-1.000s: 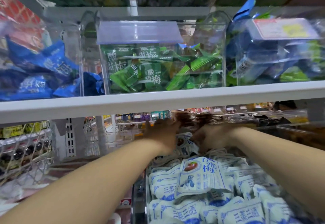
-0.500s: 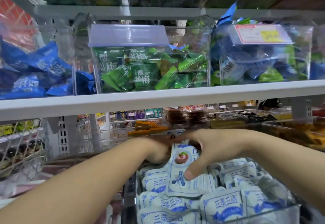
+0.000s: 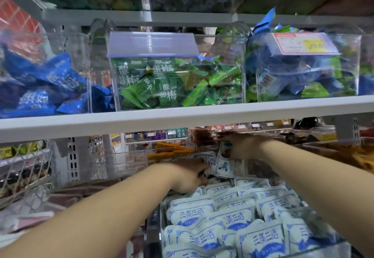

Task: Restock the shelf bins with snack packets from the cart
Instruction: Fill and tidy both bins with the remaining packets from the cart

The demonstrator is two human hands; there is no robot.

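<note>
Stocking step: our right hand [image 3: 241, 146] pinches a white packet [image 3: 223, 165] upright, just beyond our left hand [image 3: 186, 176], which curls on neighbouring packets [image 3: 202, 158], grip unclear. Next it likely needs tucking into the bin [image 3: 162, 215] below.

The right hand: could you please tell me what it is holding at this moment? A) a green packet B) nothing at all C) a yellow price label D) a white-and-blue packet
D: the right hand pinches a white-and-blue packet by its top edge, under the upper shelf.
</note>
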